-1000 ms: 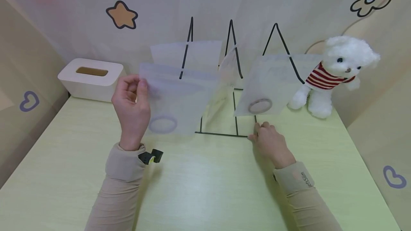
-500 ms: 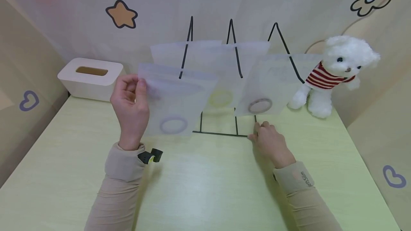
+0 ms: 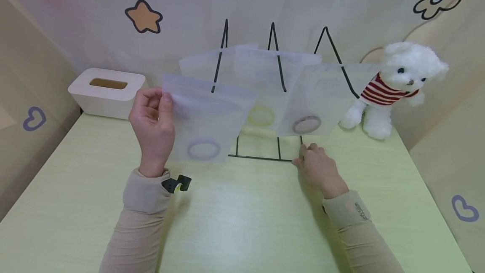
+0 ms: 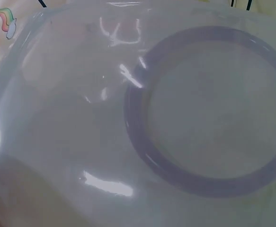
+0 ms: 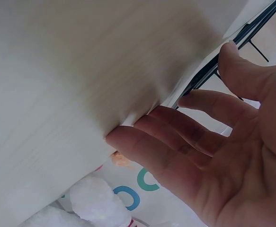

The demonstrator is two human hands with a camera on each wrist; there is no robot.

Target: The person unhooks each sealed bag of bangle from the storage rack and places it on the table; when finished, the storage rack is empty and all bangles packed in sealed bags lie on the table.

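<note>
My left hand (image 3: 153, 129) pinches the left edge of a translucent plastic bag (image 3: 182, 117) with a purple ring (image 4: 135, 109) inside. That bag hangs on the left hook of a black wire rack (image 3: 261, 158), in front of another bag (image 3: 189, 64). On the middle hook is a bag (image 3: 257, 70) with a yellow ring (image 3: 261, 123). The right hook carries a bag (image 3: 322, 87) with a dark ring (image 3: 307, 133). My right hand (image 3: 322, 169) rests at the front right corner of the rack's base, thumb tip against the bar and fingertips down on the table.
A white tissue box (image 3: 110, 100) stands at the back left, next to the left hand. A white plush dog (image 3: 390, 92) in a striped shirt sits at the back right, close to the right-hand bag. Behind the rack hangs a printed cloth (image 3: 182, 3).
The middle bag with the yellow ring has swung from edge-on to facing forward. The purple-ring bag has shifted slightly, its ring now further right. My right hand has not moved.
</note>
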